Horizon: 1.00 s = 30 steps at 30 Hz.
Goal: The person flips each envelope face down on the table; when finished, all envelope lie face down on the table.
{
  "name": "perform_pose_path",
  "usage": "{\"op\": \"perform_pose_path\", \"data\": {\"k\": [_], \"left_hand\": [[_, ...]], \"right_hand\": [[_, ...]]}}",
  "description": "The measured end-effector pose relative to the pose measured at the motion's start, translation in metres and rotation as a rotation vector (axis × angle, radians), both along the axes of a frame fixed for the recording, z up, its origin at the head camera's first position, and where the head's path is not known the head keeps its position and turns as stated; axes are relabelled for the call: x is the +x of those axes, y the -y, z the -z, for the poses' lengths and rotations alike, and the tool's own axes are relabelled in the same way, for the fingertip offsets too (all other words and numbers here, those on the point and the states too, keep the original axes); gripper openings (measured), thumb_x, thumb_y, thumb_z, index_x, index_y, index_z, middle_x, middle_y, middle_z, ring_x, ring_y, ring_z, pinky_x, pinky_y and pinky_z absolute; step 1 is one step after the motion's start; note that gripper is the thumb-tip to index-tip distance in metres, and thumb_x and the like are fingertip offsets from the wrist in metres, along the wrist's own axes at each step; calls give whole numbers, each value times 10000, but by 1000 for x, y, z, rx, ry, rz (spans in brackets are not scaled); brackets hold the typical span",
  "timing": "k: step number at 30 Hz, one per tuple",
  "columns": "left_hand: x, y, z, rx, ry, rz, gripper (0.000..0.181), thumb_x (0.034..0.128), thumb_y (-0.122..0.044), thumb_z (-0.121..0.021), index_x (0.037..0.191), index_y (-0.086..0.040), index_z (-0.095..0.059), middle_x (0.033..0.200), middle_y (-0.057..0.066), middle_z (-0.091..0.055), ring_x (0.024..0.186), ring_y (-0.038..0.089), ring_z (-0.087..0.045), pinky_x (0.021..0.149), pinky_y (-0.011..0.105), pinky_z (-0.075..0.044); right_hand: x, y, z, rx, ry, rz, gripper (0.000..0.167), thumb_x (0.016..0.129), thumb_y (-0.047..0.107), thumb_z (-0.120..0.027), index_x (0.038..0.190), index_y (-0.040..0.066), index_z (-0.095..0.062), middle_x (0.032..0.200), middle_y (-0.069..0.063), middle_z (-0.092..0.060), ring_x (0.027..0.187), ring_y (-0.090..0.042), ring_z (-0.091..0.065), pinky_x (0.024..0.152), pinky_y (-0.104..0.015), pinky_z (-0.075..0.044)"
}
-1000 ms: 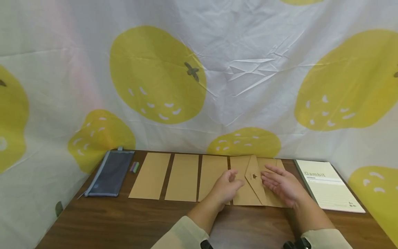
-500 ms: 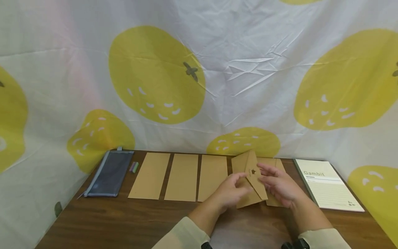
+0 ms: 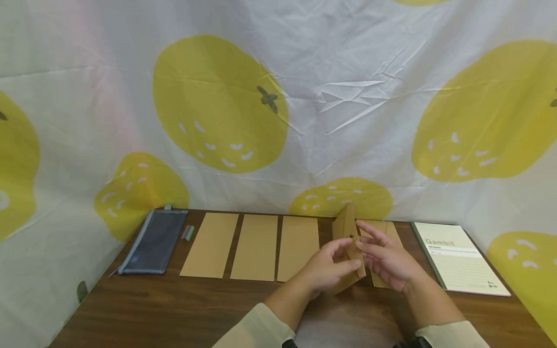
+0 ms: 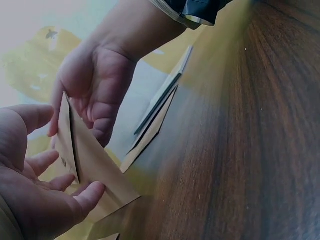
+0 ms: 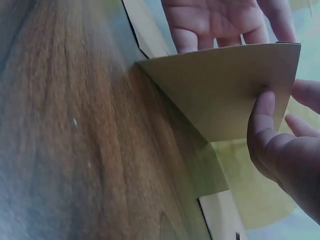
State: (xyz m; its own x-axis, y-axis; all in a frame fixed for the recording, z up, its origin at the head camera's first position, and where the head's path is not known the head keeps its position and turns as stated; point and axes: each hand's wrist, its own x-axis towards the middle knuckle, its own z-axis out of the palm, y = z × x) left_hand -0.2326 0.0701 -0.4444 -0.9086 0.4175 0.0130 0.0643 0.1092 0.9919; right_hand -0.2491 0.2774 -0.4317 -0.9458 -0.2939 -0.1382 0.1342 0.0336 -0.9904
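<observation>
A brown paper envelope (image 3: pixel 344 229) stands tilted on edge between the two hands, its flap creased along one side. My left hand (image 3: pixel 332 266) grips it with thumb and fingers near its lower part. From the other side, my right hand (image 3: pixel 389 258) holds its edge with the fingertips. In the left wrist view, the envelope (image 4: pixel 102 177) lies between my left hand (image 4: pixel 37 185) and my right hand (image 4: pixel 102 85). In the right wrist view, one fingertip of my right hand (image 5: pixel 287 150) rests on the plain face of the envelope (image 5: pixel 215 90).
Three flat brown envelopes (image 3: pixel 254 246) lie in a row to the left, with another (image 3: pixel 389 232) partly behind my right hand. Farther left are small purple and green pieces (image 3: pixel 188 233) and a dark mesh pouch (image 3: pixel 154 241). A notebook (image 3: pixel 461 261) lies at the right.
The envelope has been lifted from flat on the table and turned up onto its edge. My left hand has moved right and closed on it; the right fingers have come against it.
</observation>
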Motion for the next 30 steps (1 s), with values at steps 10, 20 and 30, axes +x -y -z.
{"op": "perform_pose_path", "data": {"k": [10, 20, 30], "left_hand": [[7, -1, -10, 110, 61, -17, 643, 1019, -249, -739, 1605, -208, -478, 1554, 72, -583, 1471, 283, -549, 1169, 493, -525], [2, 0, -10, 157, 78, -116, 646, 1006, -67, -708, 1597, -223, -499, 1665, 93, -491, 1477, 314, -550, 1175, 526, -515], [-6, 3, 0, 108, 107, -236, 723, 891, 44, -739, 1538, -233, -576, 1531, 122, -602, 1359, 274, -616, 730, 328, -604]], "right_hand": [[3, 4, 2, -38, -7, -84, 671, 1119, 218, -563, 1701, 117, -245, 1455, -41, -567, 1193, -105, -693, 1004, -266, -593], [-3, -4, 14, -1, 34, -109, 731, 1142, 267, -510, 1717, 45, -117, 1735, -331, -190, 1400, -153, -561, 1110, -290, -538], [-10, -14, 20, 13, 97, -21, 753, 1142, 307, -501, 1719, 53, -89, 1733, -296, -216, 1449, -214, -450, 1107, -272, -523]]}}
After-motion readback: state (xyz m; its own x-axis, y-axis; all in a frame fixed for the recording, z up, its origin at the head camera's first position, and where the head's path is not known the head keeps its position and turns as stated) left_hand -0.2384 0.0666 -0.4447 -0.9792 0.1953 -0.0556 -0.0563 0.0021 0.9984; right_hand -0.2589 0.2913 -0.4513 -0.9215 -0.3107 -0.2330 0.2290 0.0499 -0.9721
